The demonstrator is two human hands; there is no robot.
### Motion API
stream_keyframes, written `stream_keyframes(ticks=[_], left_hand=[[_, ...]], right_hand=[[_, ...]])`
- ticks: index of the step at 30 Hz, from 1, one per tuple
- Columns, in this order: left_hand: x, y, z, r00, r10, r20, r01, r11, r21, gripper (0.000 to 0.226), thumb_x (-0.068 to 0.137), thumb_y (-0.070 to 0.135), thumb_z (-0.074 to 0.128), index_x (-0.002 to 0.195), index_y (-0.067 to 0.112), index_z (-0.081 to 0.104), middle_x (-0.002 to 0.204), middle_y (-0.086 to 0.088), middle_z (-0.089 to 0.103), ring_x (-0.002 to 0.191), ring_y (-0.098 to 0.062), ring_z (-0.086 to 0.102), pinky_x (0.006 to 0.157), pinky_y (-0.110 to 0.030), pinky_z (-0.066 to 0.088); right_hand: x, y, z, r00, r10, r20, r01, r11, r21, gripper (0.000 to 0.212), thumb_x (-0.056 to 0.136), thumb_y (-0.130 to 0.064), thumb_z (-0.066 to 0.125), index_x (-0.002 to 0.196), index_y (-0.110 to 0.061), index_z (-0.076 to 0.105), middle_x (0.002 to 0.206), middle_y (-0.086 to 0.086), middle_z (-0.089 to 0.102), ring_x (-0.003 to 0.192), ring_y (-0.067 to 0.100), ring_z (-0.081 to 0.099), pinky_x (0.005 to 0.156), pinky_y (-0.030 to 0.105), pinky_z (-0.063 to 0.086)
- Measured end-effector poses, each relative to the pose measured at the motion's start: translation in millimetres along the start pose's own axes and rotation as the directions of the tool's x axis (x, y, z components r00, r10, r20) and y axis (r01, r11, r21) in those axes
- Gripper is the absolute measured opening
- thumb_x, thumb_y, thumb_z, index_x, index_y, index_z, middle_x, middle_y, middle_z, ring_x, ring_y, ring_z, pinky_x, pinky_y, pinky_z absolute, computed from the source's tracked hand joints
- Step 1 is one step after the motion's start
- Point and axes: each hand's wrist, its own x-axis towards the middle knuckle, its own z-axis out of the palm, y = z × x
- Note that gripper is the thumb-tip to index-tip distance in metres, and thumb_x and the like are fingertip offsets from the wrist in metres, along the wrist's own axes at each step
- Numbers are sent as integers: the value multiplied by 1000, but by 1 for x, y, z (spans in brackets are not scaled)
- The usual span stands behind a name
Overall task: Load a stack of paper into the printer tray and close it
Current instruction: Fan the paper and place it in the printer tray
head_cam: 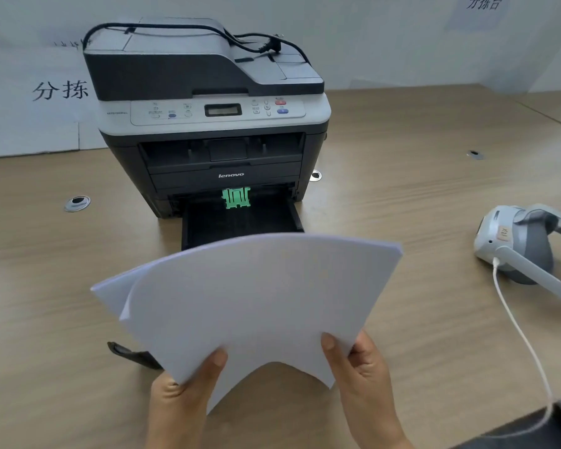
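You hold the stack of paper [256, 299] in the air with both hands, above the wooden table [402, 196] and in front of the Lenovo printer [208, 124]. Your left hand [182, 396] grips the near left corner, thumb on top. Your right hand [363, 380] grips the near right corner in the same way. The sheets bend upward between them. The printer tray [240, 222] is pulled out, and the far edge of the stack covers its front. A green paper guide [236, 198] stands inside it. A white headset [518, 244] with a cable [515, 332] lies on the right.

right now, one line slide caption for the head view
Both hands, left and right, hold a paper stack before the printer's open tray.
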Motion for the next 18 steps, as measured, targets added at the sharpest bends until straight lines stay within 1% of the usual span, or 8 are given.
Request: stream_keyframes(ticks=[2,4,7,9,11,14,17,18], left_hand=[[0,-2,0,998,-50,34,52,997,-53,51,73,0,79,49,46,72,52,33,65,55,23,58,51,4,44],[3,-5,-2,999,-46,28,47,998,-46,40,67,14,86,50,48,72,54,35,65,55,24,58,52,2,45],[6,-12,-5,997,-75,4,75,997,-15,45,72,-4,77,43,29,70,48,34,62,50,23,56,48,6,43],[3,-8,-1,994,-104,21,104,995,5,47,73,-10,74,44,27,72,50,31,64,51,21,58,49,6,43],[3,-13,2,992,-125,35,126,992,-25,54,72,-15,73,49,34,76,54,27,68,55,18,61,52,4,46],[1,-22,5,989,-146,-11,146,988,-43,49,71,-17,72,50,27,76,57,23,71,57,16,63,54,3,47],[-15,-8,7,999,-31,13,30,997,68,41,74,-17,70,82,23,76,70,23,72,71,23,61,64,7,44],[-4,-31,8,997,-32,-67,36,997,65,36,75,-15,69,95,15,73,82,20,71,76,24,61,69,7,44]], right_hand=[[0,6,2,1000,-9,-27,8,999,-35,28,60,-40,82,86,-32,77,88,-7,78,84,4,71,69,13,55],[0,8,1,999,3,-44,-5,999,-43,21,65,-31,74,86,-32,77,90,-8,78,85,2,71,69,11,54],[1,12,-1,998,-1,-65,-3,998,-62,30,64,-36,72,90,-23,77,95,-6,78,90,3,71,72,11,54],[0,18,0,998,0,-67,-6,995,-101,18,74,-21,72,89,-30,77,92,-15,77,87,-5,70,72,6,51],[-1,27,1,998,13,-63,-24,985,-169,31,83,1,68,89,-29,75,88,-24,75,85,-12,67,71,1,48],[-2,35,1,997,30,-73,-46,971,-233,36,85,7,60,99,-25,68,93,-26,75,92,-12,66,75,0,47],[-3,31,3,997,-1,-72,-21,955,-295,36,86,3,59,105,-27,65,97,-30,72,97,-13,64,78,-1,45],[-4,28,5,998,-8,-66,-14,949,-316,38,87,3,58,104,-30,63,94,-35,70,95,-17,63,77,-2,44]])
